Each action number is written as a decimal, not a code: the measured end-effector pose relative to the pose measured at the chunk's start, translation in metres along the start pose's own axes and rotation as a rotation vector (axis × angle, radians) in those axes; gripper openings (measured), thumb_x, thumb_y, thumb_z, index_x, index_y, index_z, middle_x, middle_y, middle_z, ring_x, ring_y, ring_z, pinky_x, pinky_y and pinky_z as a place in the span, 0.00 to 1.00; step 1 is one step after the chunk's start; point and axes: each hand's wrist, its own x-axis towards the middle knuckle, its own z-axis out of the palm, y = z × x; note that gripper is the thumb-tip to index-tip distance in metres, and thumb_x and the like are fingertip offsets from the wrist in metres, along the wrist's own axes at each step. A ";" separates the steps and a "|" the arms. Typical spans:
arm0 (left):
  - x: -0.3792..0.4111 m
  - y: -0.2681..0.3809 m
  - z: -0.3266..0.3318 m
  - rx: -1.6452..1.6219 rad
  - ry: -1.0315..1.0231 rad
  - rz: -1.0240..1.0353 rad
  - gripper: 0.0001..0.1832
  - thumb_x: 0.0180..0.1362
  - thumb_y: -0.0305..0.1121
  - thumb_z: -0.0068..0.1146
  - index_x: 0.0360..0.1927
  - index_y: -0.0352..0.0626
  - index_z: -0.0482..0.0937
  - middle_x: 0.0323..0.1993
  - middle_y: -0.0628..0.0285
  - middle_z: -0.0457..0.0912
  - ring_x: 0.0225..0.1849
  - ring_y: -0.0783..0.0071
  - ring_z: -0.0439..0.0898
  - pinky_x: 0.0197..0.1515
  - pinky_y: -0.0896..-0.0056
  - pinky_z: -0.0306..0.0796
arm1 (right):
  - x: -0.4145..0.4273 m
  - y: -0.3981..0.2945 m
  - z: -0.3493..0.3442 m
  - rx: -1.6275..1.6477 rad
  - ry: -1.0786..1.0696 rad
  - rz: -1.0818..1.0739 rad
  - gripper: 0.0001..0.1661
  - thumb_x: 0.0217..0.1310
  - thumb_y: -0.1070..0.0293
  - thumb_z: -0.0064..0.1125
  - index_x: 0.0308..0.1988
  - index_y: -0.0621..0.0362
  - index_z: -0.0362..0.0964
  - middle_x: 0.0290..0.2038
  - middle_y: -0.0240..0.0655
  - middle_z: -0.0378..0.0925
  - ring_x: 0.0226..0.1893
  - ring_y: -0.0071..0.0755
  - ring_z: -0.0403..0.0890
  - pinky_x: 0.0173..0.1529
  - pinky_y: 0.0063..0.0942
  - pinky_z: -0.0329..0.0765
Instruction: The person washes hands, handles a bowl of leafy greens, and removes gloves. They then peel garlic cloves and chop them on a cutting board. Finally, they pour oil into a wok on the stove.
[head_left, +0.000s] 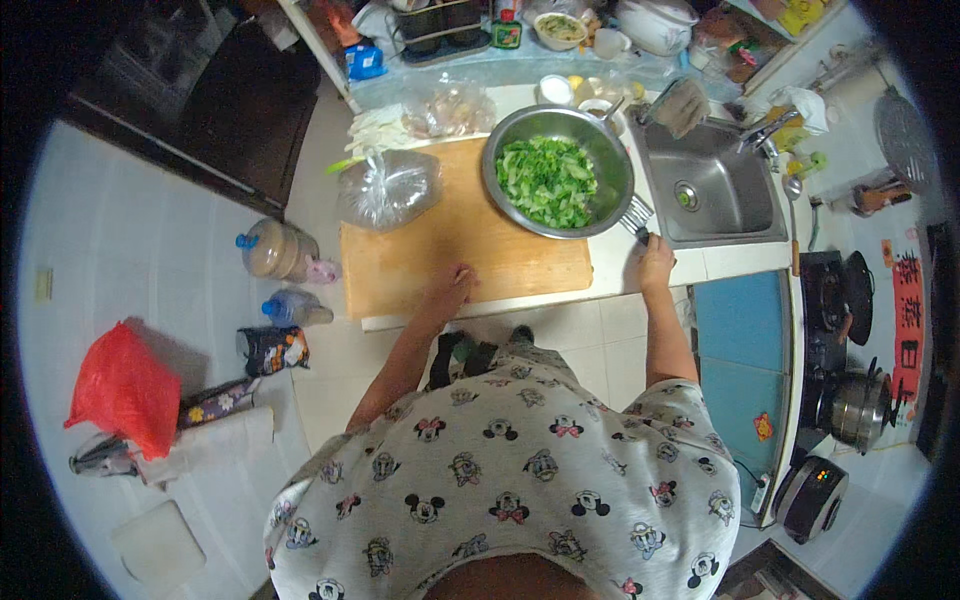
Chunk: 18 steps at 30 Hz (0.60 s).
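My right hand (657, 261) grips the black handle of a slotted metal kitchen tool (637, 213), whose head lies on the white counter beside the bowl. That stainless steel bowl (619, 196) holds chopped green leafy vegetables (546, 180). It stands over the right back part of a wooden cutting board (480, 259). Near the board's front edge, my left hand (459, 283) is curled, with nothing visible in its fingers. A knotted clear plastic bag (390, 189) rests on the board's left back corner; its contents are unclear.
Right of the bowl is a steel sink (716, 187) with a faucet (769, 129). Behind the board lie a plastic bag of food (450, 109) and a small white bowl (555, 90). Farther right stand a gas stove (821, 300), a pot (859, 412) and a rice cooker (811, 499).
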 end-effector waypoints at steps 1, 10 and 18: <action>0.006 0.000 0.004 0.014 -0.006 -0.017 0.12 0.64 0.39 0.46 0.37 0.39 0.73 0.24 0.65 0.73 0.23 0.79 0.68 0.26 0.74 0.64 | 0.006 -0.008 -0.015 0.036 -0.088 0.046 0.21 0.49 0.66 0.58 0.46 0.59 0.68 0.41 0.43 0.74 0.41 0.50 0.76 0.45 0.45 0.70; 0.050 -0.067 -0.011 0.120 0.184 0.219 0.12 0.64 0.37 0.47 0.44 0.39 0.71 0.24 0.63 0.72 0.25 0.76 0.72 0.27 0.71 0.67 | -0.013 -0.008 -0.054 0.383 -0.238 0.045 0.31 0.42 0.73 0.59 0.51 0.63 0.62 0.41 0.55 0.72 0.43 0.61 0.72 0.49 0.48 0.70; 0.064 -0.070 -0.054 0.406 0.207 0.350 0.11 0.63 0.35 0.50 0.42 0.38 0.71 0.31 0.54 0.75 0.31 0.64 0.76 0.33 0.63 0.70 | -0.150 -0.039 -0.131 0.406 -0.246 0.450 0.23 0.48 0.69 0.59 0.45 0.68 0.67 0.33 0.52 0.75 0.35 0.54 0.77 0.41 0.43 0.73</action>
